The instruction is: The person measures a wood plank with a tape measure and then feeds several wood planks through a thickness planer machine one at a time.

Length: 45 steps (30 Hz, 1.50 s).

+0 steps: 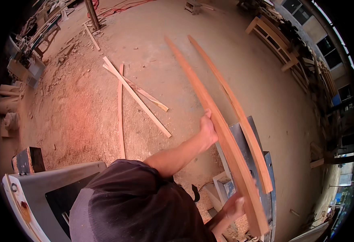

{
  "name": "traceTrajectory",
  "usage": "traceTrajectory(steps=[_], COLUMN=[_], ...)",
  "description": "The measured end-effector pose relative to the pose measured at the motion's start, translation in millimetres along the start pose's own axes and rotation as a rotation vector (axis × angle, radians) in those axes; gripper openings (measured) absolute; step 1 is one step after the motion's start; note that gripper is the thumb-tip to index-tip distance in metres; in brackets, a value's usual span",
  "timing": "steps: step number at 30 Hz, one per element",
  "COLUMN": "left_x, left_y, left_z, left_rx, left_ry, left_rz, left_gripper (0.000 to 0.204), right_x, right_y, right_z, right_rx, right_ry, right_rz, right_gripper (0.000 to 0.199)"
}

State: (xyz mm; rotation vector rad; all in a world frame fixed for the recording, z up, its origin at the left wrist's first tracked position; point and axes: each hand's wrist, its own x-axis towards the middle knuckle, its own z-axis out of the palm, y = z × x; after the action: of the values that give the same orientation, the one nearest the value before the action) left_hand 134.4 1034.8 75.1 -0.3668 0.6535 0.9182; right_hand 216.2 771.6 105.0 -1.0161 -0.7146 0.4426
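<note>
I had two long boards (pixel 225 133) side by side on the machine table (pixel 241 137) at four o'clock, thin offcut strips (pixel 136 97) crossed on the floor at eleven, a wooden frame (pixel 274 40) off at one.

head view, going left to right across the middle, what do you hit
grey machine → thin offcut strips on the sawdust floor → left hand → near long plank → second long plank → stacked wooden frames
</note>
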Motion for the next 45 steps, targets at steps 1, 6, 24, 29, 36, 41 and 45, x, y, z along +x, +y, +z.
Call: traceTrajectory(steps=[1, 6, 24, 29, 36, 41, 45], left_x=[4, 32, -127, -135, -121, -98, -85], left_y=[1, 23, -57, -53, -63, -79, -84], left_z=[4, 6, 11, 14, 19, 17, 23], left_rx=[0.004, 0.032, -0.008, -0.012, -0.052, 0.079, 0.184], left_ry=[-0.015, -0.162, -0.24, -0.25, -0.234, -0.335, -0.497], left_rz=[0.009, 0.019, 0.281, 0.258, 0.291, 0.336, 0.435], left_gripper=[0.045, 0.044, 0.047, 0.045, 0.042, 0.038, 0.04], right_x=[-1, 18, 50, 33, 36, 41, 61], right_y=[4, -1, -70, -91, -111, -117, -128], right_z=[3, -3, 41, 40, 28, 18, 22], right_rx=[-0.048, -0.4, -0.318, -0.211, -0.413, -0.483, -0.562], right_ry=[0.056, -0.157, -0.638, -0.612, -0.551, -0.417, -0.352], right_rz=[0.023, 0.12, -0.491, -0.322, -0.458, -0.288, -0.305], right_gripper=[0.071, 0.071, 0.055, 0.058, 0.063, 0.072, 0.081])
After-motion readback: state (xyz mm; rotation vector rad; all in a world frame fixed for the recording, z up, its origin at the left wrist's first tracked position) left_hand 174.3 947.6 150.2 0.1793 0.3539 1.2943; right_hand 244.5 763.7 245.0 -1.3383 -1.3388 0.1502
